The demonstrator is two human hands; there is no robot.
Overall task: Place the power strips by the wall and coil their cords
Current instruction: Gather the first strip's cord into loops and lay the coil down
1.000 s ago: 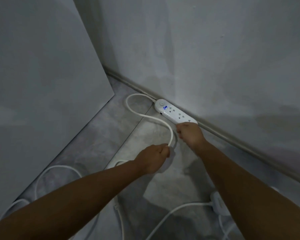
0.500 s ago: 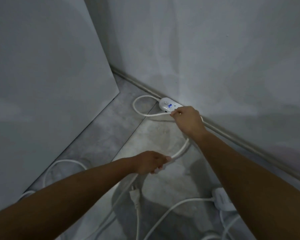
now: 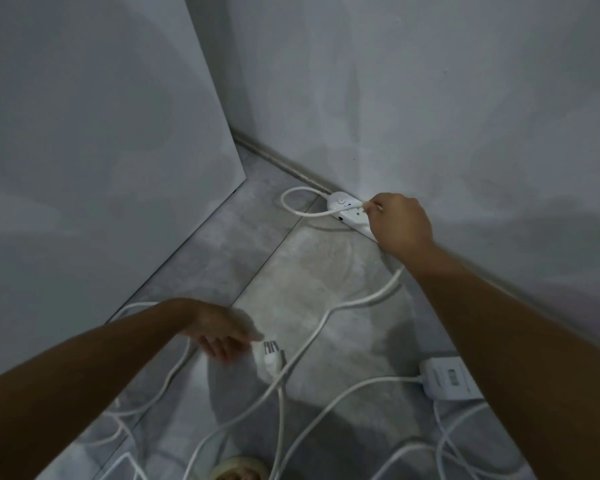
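A person's right hand (image 3: 400, 225) pinches a turn of round white power cord (image 3: 378, 297) against the top of a long white plastic power strip (image 3: 342, 206). The strip lies at the foot of the plain grey far wall (image 3: 430, 98), its long axis running along the skirting from far left to near right. The left hand (image 3: 222, 337), fingers loose and holding nothing, hovers near and to the left, well apart from the right. Its fingertips are just beside a white moulded plug (image 3: 272, 358) lying on the grey tiled floor (image 3: 291, 271). Slack cord trails from under the right wrist toward the near left, so the left hand looks better placed to gather the next turn. A second white rectangular power strip (image 3: 445, 375) sits near right among loose cords
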